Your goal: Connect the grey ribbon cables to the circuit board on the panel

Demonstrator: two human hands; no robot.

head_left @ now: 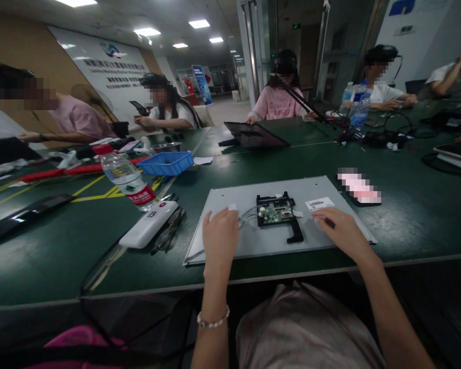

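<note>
A grey metal panel [253, 241] lies flat on the green table in front of me. A small green circuit board [274, 211] in a black frame sits near its middle, with thin wires running left. My left hand [219, 236] rests on the panel's left part, fingers curled near the wires. My right hand [340, 229] is closed on a thin dark tool [328, 221], just right of the board and below a white label [319, 204].
A water bottle [128, 180], a white power bank [149, 224] and glasses [169, 233] lie to the left, with a blue tray [167, 163] behind. A pink phone [359, 187] is at right. Several other people sit around the table.
</note>
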